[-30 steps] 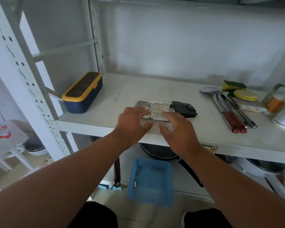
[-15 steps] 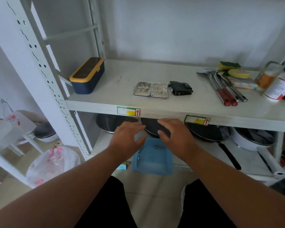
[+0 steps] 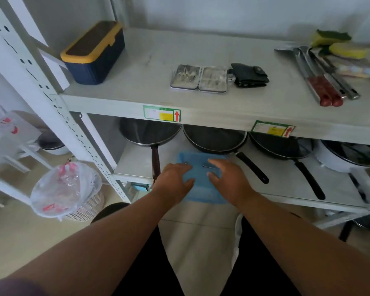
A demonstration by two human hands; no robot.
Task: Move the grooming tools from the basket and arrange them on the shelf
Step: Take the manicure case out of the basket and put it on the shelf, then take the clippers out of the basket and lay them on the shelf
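A blue plastic basket (image 3: pixel 201 189) sits low on the floor in front of the shelf unit. A small metal grooming tool (image 3: pixel 208 166) lies inside it near the far rim. My left hand (image 3: pixel 174 179) hovers over the basket's left side, fingers apart, holding nothing. My right hand (image 3: pixel 229 177) hangs over its right side, also empty, fingertips close to the metal tool. On the white shelf (image 3: pixel 137 82) above lie an open manicure case (image 3: pixel 199 79) and a black pouch (image 3: pixel 249 75) side by side.
A navy box with a yellow lid (image 3: pixel 94 53) stands at the shelf's left. Red-handled utensils (image 3: pixel 320 77) and sponges (image 3: pixel 338 44) lie at the right. Several black pans (image 3: pixel 214 139) fill the lower shelf. A lined waste bin (image 3: pixel 66 189) stands on the floor left.
Both hands have dropped from the manicure case on the shelf down to the blue basket. My view has tilted downward with them.
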